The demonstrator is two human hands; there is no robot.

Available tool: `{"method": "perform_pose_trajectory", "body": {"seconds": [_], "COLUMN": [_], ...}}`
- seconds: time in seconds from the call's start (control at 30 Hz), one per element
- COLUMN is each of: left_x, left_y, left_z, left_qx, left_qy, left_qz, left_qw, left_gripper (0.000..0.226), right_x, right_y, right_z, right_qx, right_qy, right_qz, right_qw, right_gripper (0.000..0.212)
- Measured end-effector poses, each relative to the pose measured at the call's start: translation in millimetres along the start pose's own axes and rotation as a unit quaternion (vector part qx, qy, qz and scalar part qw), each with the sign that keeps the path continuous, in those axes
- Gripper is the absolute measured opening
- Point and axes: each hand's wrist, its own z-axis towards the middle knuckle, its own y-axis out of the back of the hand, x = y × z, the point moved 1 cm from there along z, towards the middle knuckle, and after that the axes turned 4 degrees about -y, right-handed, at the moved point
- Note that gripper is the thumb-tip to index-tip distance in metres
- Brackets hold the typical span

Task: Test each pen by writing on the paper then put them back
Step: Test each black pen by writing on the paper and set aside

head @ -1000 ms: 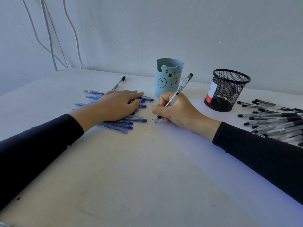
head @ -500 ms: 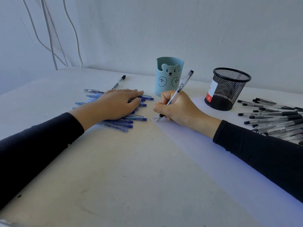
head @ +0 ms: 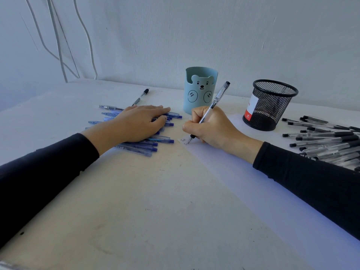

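1. The table (head: 136, 211) is pale. A sheet of paper (head: 253, 188) lies on it, running from in front of the bear cup (head: 200, 90) towards the near right.
2. At the paper's far corner, in front of the cup, is small handwriting (head: 184, 141). The top line reads "Test". The line below starts "Te", and the rest is too small to read.
3. The right hand (head: 212, 127) rests on the paper in front of the cup. Its fingers are curled round a clear pen (head: 216, 100) in a writing hold.
4. The pen's tip touches the second line of writing. Its black end slants up and back, to the right of the cup.
5. The left hand (head: 140, 121) lies flat, fingers straight, on a heap of blue pens (head: 140, 148) to the front left of the cup. It grips none of them.
6. Many capped black pens (head: 327, 141) lie spread out far to the right of the cup.
7. A black mesh pot (head: 270, 106) stands to the right of the cup. It has a white and red label (head: 251, 108) whose print cannot be read.
8. The cup is light blue, with a bear's face and paws.
9. A single black pen (head: 140, 96) lies to the left of the cup, beyond the blue heap.
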Motion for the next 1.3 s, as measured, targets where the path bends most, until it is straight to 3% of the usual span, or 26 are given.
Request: {"method": "perform_pose_trajectory", "body": {"seconds": [0.77, 1.0, 1.17, 1.3], "left_x": [0.4, 3.6, 5.6, 8.5], "left_y": [0.0, -2.3, -3.4, -5.1], "left_z": [0.7, 1.9, 1.9, 2.5], "left_qx": [0.008, 0.034, 0.009, -0.015], "left_qy": [0.0, -0.007, -0.005, -0.005], "left_qz": [0.001, -0.029, -0.024, -0.03], "left_qw": [1.0, 0.999, 1.0, 0.999], "left_gripper": [0.049, 0.054, 0.054, 0.049], "right_x": [-3.0, 9.2, 20.3, 21.4], "right_y": [2.4, 13.0, 28.0, 41.1], "right_z": [1.4, -0.1, 3.9, 6.7], "right_qx": [-0.015, 0.02, 0.024, 0.038], "right_qy": [-0.017, -0.012, 0.055, 0.113], "right_qz": [0.017, 0.046, 0.057, -0.142], "right_qw": [1.0, 0.999, 0.997, 0.983], "right_gripper": [0.041, 0.037, 0.018, 0.018]}}
